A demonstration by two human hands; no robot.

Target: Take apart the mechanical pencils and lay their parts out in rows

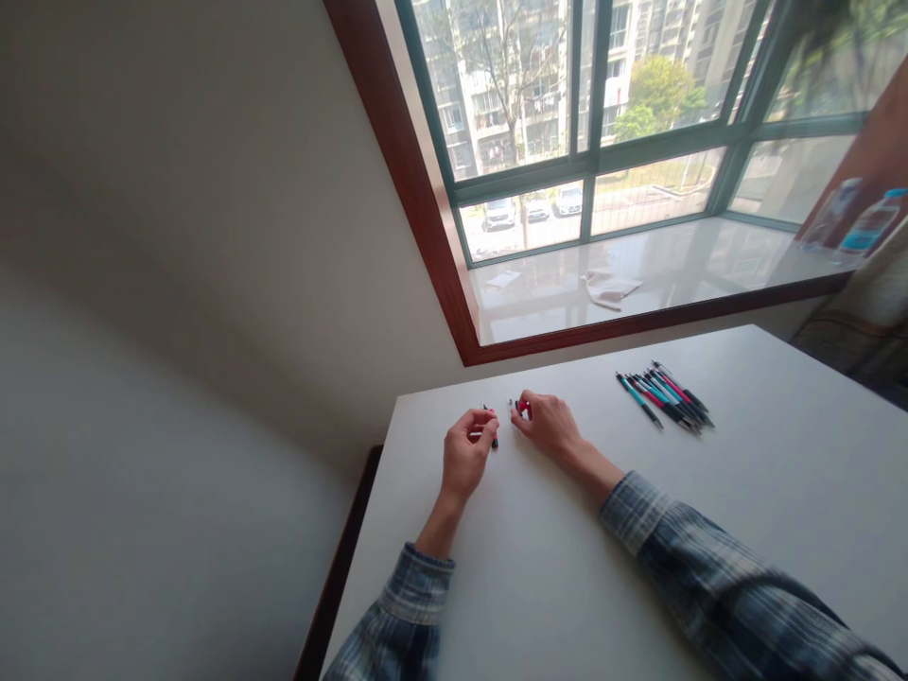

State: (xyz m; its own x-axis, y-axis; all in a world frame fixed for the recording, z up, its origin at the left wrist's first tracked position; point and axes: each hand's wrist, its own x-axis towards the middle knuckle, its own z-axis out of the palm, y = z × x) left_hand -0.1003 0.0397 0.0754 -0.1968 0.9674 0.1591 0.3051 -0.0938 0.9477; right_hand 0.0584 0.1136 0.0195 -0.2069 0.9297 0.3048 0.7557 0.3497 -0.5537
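My left hand (464, 456) is closed, thumb and fingertips together on a short red and black pen (495, 439). The pen stands out past the fingertips, close to the white table's surface. Just to the right, my right hand (551, 424) is curled, with its fingertips down near the tabletop. At those fingertips is a thin silvery pen piece (509, 407). Red and black bits (523, 409) show inside the curl of the fingers; they are too small and covered to tell whether they belong to the same pen.
A pile of pens (671, 397) in teal, red, white and black lies at the back right of the white table (539, 567). Behind the table, a window sill (539, 307) holds a crumpled cloth or paper (610, 288) and plastic bottles (869, 227). A wall (213, 331) borders the left.
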